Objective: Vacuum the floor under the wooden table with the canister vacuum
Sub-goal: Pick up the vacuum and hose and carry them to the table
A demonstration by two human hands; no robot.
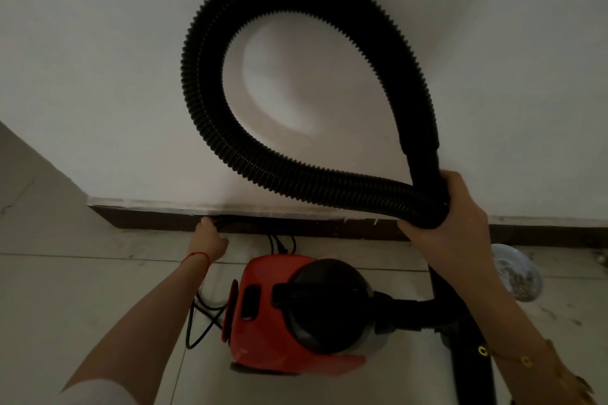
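Nearest the camera, two forearms are reaching forward, the right one wearing a thin gold bracelet (513,357) and the left a red string (196,258) at the wrist. Between them the canister vacuum (289,316), orange with a black top handle, is sitting on the pale tiled floor (82,299); a black power cord (205,322) is looping on the tiles at its left side. A black rigid tube (470,355) is running down on the right, beside the vacuum's hose connector. Farther right, a round glass dish (516,276) with a speckled filling is lying on the floor (its contents are too blurred to name).

The right hand (460,227) is clenching the doubled-over corrugated hose (230,128), holding both strands together where they cross, so that the hose is arching up in a big loop against the white wall (98,76). The left hand (209,240) is reaching to the dark baseboard (148,222), fingers touching something black there; whether it is grasping it cannot be told. More cord is hanging just right of that hand.
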